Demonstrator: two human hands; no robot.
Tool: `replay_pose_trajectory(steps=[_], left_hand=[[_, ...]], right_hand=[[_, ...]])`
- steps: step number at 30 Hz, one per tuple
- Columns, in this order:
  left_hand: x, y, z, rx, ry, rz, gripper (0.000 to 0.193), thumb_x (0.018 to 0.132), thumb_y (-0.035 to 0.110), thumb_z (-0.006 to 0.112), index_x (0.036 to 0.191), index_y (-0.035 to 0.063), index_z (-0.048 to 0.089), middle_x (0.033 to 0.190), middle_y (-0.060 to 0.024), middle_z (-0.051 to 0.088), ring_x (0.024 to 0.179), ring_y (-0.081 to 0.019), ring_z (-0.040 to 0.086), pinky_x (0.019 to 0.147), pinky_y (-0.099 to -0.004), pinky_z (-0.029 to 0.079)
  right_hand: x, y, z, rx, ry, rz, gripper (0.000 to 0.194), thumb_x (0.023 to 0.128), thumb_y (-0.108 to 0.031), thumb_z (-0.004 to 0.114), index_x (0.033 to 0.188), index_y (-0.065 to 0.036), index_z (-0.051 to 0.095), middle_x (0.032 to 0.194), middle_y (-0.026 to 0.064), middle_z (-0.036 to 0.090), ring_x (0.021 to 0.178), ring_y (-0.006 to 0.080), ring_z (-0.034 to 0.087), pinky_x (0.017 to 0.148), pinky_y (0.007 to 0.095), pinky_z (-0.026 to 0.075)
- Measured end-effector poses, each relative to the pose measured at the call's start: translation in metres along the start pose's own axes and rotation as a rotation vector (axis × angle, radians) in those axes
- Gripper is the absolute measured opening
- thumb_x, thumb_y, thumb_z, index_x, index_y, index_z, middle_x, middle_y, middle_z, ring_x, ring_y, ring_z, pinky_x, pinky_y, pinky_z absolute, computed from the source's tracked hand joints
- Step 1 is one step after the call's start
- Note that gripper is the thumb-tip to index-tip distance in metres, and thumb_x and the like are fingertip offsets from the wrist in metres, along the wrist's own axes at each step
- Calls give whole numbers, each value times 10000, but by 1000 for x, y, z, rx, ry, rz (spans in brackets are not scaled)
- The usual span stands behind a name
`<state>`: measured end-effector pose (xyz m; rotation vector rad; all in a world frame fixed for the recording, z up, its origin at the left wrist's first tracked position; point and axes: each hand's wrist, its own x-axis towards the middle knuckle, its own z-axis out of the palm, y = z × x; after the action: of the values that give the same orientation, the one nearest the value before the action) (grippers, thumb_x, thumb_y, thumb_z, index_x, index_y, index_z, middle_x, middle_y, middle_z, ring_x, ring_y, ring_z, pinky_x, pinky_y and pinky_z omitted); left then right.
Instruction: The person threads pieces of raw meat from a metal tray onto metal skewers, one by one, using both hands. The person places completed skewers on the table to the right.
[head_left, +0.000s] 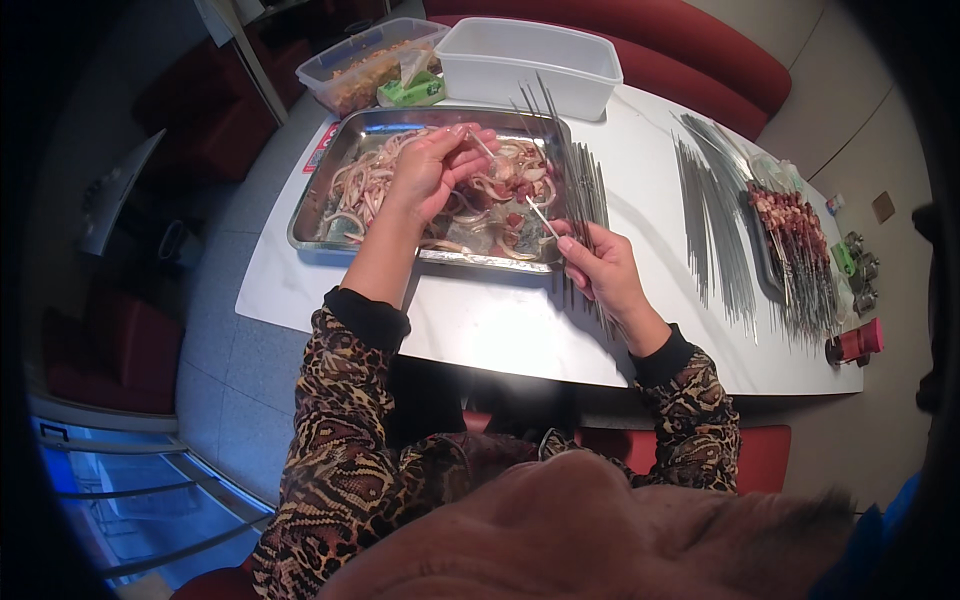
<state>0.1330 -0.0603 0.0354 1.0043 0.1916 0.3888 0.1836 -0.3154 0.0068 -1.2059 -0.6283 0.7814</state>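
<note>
A metal tray (486, 257) holds sliced onion (373, 176) and pieces of raw meat (514, 220). Above its middle is my left hand (442, 166), palm partly upturned and fingers curled, with a thin pale length at its fingertips. My right hand (598, 264), by the tray's near right corner, grips a thin pale skewer (541, 217) that slants up over the tray. Whether both pale lengths are one skewer cannot be told. Beside the tray's right side, partly behind my right hand, lies a bundle of metal skewers (589, 180); a few stick up over the tray's edge.
Behind the tray stand a white plastic tub (525, 71), a clear container of orange-brown food (367, 67) and a green tissue pack (412, 90). Farther right on the white table (652, 341) are more metal skewers (712, 217), a dark tray of skewered meat (795, 232) and a red-topped jar (855, 343).
</note>
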Motion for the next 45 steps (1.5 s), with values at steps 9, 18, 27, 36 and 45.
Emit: replay_pose_trajectory(steps=[9,18,27,36,45], left_hand=[[2,1,-4,-40,2,52,260,933,128,485,1079,-86,514,1097,-228,581,1005,-293,607,874,-372,521],[0,0,-2,-62,20,51,209,937,99,458,1024,-82,516,1005,-219,605,941,-302,632,783,-349,558],[-3,-6,4,-56,-35,-14,198,930,84,452,1017,-81,519,1012,-231,599,967,-319,622,801,-359,550],[-13,-19,26,-22,-127,-139,262,939,95,408,1090,-108,477,1070,-261,574,1004,-350,603,853,-395,529],[-15,-19,37,245,-211,-233,364,916,233,532,1128,-60,495,1073,-179,606,882,-210,633,786,-292,536]], right_hand=[[-3,2,3,-21,1,22,272,897,-127,564,1130,14,564,631,-57,486,470,12,403,374,162,271],[-3,3,3,5,-11,6,266,897,-125,565,1122,16,566,638,-61,482,473,12,387,386,160,265],[-4,4,2,29,1,12,264,895,-106,561,1127,21,561,650,-61,478,488,15,393,404,162,269],[-2,3,3,33,43,-8,268,892,-114,567,1128,15,564,659,-62,480,496,9,397,407,152,269],[4,5,-3,105,137,-52,254,886,-92,568,1113,21,571,679,-46,514,504,19,409,437,158,310]])
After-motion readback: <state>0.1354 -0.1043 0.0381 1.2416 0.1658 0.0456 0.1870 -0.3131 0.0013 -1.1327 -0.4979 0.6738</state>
